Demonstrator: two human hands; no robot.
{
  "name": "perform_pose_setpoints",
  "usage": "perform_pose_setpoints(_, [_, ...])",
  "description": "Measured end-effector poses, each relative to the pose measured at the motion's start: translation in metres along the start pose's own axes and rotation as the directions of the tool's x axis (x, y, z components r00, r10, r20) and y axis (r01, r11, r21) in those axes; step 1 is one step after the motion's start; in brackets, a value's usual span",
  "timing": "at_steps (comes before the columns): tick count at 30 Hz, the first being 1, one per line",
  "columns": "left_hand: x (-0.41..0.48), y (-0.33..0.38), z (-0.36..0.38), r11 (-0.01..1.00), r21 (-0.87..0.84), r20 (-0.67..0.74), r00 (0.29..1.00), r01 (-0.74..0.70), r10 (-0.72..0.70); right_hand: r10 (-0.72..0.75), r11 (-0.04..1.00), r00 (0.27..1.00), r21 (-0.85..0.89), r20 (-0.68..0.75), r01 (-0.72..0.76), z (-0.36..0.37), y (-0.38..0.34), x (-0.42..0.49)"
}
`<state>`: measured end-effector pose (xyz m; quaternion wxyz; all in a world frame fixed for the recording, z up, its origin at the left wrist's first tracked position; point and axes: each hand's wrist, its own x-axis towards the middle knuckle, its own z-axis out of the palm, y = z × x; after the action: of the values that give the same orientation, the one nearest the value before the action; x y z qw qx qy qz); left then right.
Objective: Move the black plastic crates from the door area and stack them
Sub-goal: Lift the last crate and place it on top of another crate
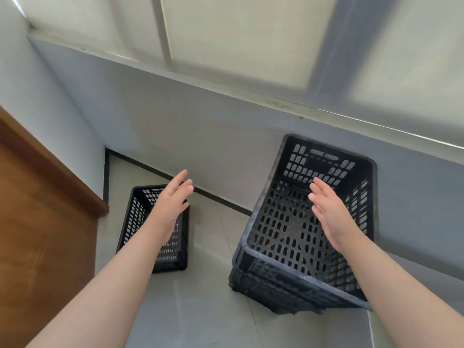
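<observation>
Both hands are stretched forward, fingers straight and loosely spread, holding nothing. The left hand [173, 199] hangs in the air above the single black crate [136, 219], its palm turned inward toward the right; it does not touch the crate. The right hand [329, 214] hovers over the open top of the stack of black crates [281, 222], palm facing left, also clear of the plastic.

The single black crate stands upright on the tiled floor [213, 285], close to the far left corner of the floor, just beside the wooden door [37, 234]. The stack of black crates stands well apart from it, along the far edge of the floor against the grey wall [200, 134]. Its top crate sits nested in the ones beneath; how many lie under it cannot be told. Both the single crate and the top of the stack are empty inside.

A dark skirting [221, 199] runs along the foot of the wall between the two. Above the wall is a frosted window [238, 41].
</observation>
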<state>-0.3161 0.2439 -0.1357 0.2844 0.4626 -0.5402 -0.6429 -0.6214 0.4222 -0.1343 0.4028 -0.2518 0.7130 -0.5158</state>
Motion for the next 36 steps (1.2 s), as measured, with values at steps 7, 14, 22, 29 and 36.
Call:
perform_pose_setpoints(7, [0.008, -0.001, -0.109, 0.999, -0.052, -0.068, 0.998, 0.004, -0.008, -0.081, 0.997, 0.994, 0.008, 0.072, 0.081, 0.113, -0.039, 0.016])
perform_pose_setpoints(14, [0.014, 0.001, -0.206, 0.997, -0.072, -0.108, 0.994, -0.013, 0.005, -0.100, 0.995, 0.986, 0.038, 0.135, 0.096, 0.217, -0.061, 0.022])
perform_pose_setpoints(22, [0.028, 0.002, -0.270, 0.997, -0.072, -0.214, 0.977, 0.003, -0.018, -0.082, 0.997, 0.963, 0.016, 0.258, 0.080, 0.307, -0.076, 0.047])
perform_pose_setpoints(29, [0.058, 0.010, -0.305, 0.997, -0.069, -0.300, 0.953, 0.019, -0.038, -0.071, 0.997, 0.920, 0.021, 0.385, 0.068, 0.364, -0.089, 0.105])
perform_pose_setpoints(36, [0.118, 0.012, -0.323, 0.998, -0.024, -0.364, 0.929, 0.062, -0.067, -0.025, 0.999, 0.897, 0.029, 0.441, 0.014, 0.400, -0.090, 0.174])
